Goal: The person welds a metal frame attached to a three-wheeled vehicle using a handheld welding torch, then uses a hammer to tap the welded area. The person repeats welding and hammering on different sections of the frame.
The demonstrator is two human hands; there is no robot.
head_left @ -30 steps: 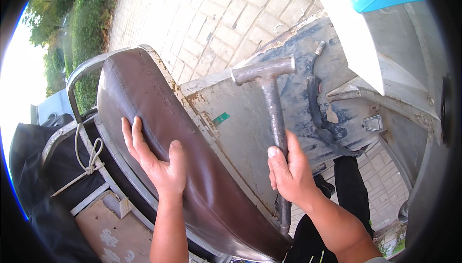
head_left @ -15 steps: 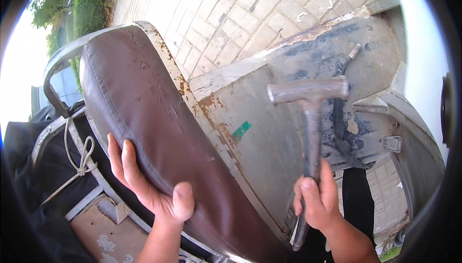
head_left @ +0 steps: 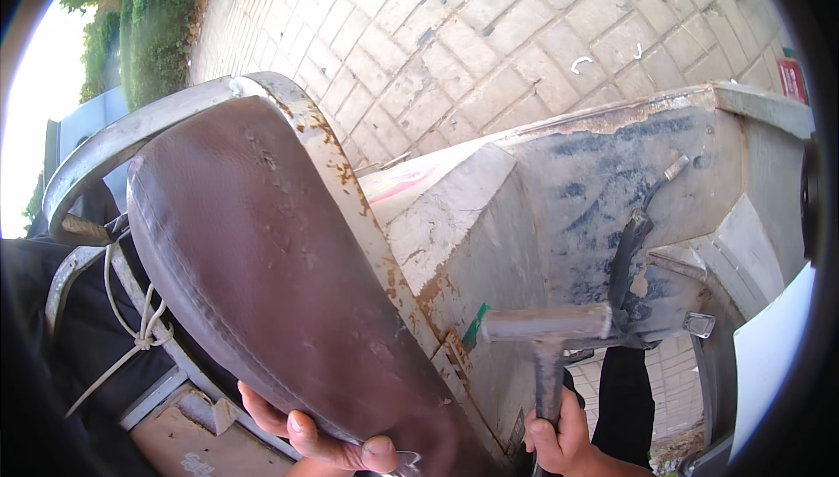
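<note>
Farthest left, up and outward from the left hand (head_left: pixel 328 451), a pale rope (head_left: pixel 144 338) is knotted around a metal bar (head_left: pixel 194 375); a brown board (head_left: pixel 197 444) lies just left of that hand. The left hand is loosely spread, thumb apart from the fingers, touching the near edge of the brown padded seat (head_left: pixel 280 276), which stretches up and away from it. Above and left of the right hand (head_left: pixel 559 438), green tape (head_left: pixel 474 330) shows beside the hammer's head. The right hand is wrapped around the handle of the hammer (head_left: pixel 548 337), whose head lies crosswise above that hand. Up and right of it is a black hose (head_left: pixel 629 259); farther right, a white panel (head_left: pixel 771 372).
</note>
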